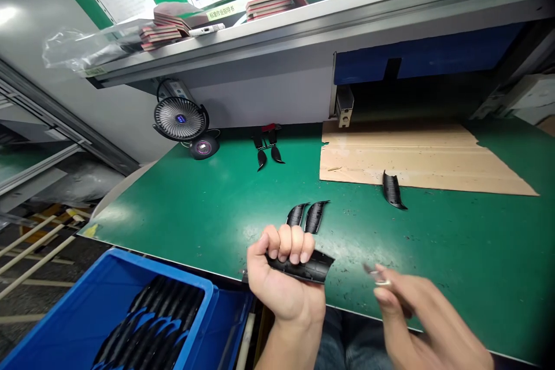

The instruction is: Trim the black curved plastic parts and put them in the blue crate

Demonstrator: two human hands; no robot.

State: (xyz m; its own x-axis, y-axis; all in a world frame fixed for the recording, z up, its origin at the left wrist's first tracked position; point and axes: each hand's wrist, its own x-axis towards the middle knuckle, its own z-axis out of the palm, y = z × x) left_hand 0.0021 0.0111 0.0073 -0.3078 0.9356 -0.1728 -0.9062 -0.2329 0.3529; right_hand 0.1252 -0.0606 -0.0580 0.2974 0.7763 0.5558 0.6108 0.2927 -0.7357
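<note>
My left hand point(286, 277) is closed around a curved black plastic part point(318, 266), its ridged hollow side turned up above the near edge of the green table. Further right, my right hand point(427, 312) pinches a small blade-like tool point(372, 270) between thumb and fingers; its tip is blurred and its handle is mostly hidden. The tool points toward the black part but stays apart from it. Just beyond my left hand lie two similar black parts, one point(316, 217) beside the other point(296, 215). Another black part point(392, 189) rests at the cardboard's near edge.
A cardboard sheet point(416, 156) lies at the back right of the green table point(208, 202). Joined black pieces point(262, 159) and a small fan point(181, 118) are at the back left. A blue bin point(208, 289) with stacked black parts stands below left. A shelf point(260, 32) overhangs the back.
</note>
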